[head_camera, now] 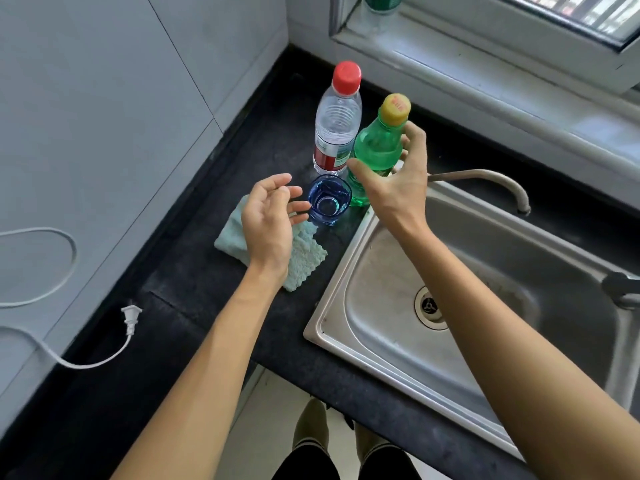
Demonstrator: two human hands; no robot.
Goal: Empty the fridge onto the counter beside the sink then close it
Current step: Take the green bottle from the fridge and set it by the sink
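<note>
Green bottle (375, 150) lower body hidden behind right hand (398, 181); label unreadable. Left hand (270, 220) covers part of the cloth (304, 258). Windowsill bottle (381, 5) cropped at top edge. Cord (52, 355) runs off left edge. Fridge out of frame.

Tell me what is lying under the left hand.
A pale green cloth lies on the black counter beneath the left hand. The hand covers the cloth's middle, so anything there is hidden.

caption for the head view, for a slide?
Both hands open: right hand around green bottle, left hand beside blue glass, on counter by sink.
</note>
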